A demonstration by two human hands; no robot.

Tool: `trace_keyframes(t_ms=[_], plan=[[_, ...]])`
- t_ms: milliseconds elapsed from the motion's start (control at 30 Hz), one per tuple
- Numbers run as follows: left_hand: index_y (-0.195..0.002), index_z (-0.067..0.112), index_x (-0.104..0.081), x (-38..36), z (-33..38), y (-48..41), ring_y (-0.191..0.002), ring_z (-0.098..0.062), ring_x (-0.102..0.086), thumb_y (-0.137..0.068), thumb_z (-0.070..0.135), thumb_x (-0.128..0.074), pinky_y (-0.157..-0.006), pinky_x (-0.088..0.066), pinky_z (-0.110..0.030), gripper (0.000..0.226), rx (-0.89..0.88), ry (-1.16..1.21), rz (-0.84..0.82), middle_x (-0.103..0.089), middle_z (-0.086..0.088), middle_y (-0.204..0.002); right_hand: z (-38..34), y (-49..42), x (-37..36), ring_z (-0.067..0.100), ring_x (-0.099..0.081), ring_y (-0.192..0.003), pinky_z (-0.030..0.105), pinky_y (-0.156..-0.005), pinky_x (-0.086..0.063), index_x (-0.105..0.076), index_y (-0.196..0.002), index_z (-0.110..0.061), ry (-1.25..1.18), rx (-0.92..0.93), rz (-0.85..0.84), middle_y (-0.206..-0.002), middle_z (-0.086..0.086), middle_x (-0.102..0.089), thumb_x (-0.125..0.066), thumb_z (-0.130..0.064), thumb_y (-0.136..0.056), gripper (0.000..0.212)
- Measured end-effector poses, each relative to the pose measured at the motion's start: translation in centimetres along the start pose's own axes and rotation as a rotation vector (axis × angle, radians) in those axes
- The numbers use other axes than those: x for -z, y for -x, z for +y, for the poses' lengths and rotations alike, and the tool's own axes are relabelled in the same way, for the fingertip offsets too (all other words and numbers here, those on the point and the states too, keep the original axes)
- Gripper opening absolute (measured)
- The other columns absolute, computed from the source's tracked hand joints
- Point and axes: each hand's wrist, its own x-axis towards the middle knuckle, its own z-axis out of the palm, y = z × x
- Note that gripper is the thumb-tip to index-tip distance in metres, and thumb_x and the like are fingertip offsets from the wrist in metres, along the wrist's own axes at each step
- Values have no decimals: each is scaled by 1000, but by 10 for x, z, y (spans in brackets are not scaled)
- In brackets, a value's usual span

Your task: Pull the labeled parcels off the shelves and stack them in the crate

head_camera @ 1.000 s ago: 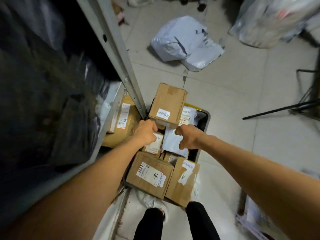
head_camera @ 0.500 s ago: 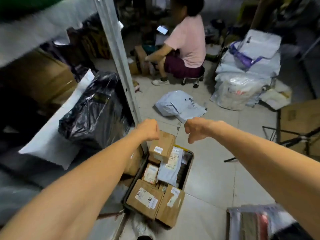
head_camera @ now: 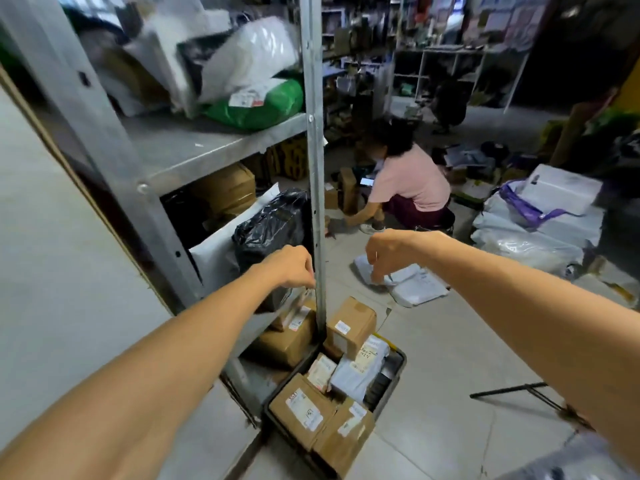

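The dark crate [head_camera: 398, 367] stands on the floor by the shelf post, packed with several labeled parcels. A brown box [head_camera: 349, 327] lies on top at its far end, a grey mailer [head_camera: 356, 372] beside it, two brown boxes [head_camera: 304, 408] at the near end. My left hand [head_camera: 294, 266] hangs in front of the shelf, fingers loosely curled, holding nothing. My right hand [head_camera: 384, 252] hovers above the floor, fingers drooping and empty. On the shelves sit a black bag [head_camera: 270, 230], a green parcel [head_camera: 256, 102], a white bag [head_camera: 249, 53] and a brown labeled box [head_camera: 287, 337].
A metal shelf post [head_camera: 315, 168] rises between my hands. A person in a pink shirt [head_camera: 408, 181] crouches on the floor behind. Grey mailers [head_camera: 405, 282] lie on the tiles; white bags [head_camera: 540, 220] pile at the right. A black stand leg [head_camera: 509, 389] crosses the floor.
Both hands have let go of the brown box, which now lies on the crate's stack. They rose, and my view tilted up from the crate to the shelves.
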Motion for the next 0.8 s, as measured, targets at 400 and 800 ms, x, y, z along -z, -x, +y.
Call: trace_keyframes(t_ms=[400, 800], plan=[[-99, 17, -72, -14, -85, 273, -93, -19, -65, -80, 26, -73, -88, -55, -38, 21, 425, 106, 205, -70, -3, -104, -194, 92, -20, 16, -55, -70, 27, -64, -45, -63, -90, -15, 265, 446, -16, -89, 4, -64, -73, -32, -80, 23], [-92, 12, -72, 2, -157, 608, -83, -26, -62, -85, 20, -68, -71, -50, -33, 11, 1010, 124, 372, -64, -9, -92, -460, 227, -40, 24, -56, -110, 36, -89, -50, -59, -123, -9, 327, 1159, 33, -120, 6, -59, -71, -29, -83, 47]])
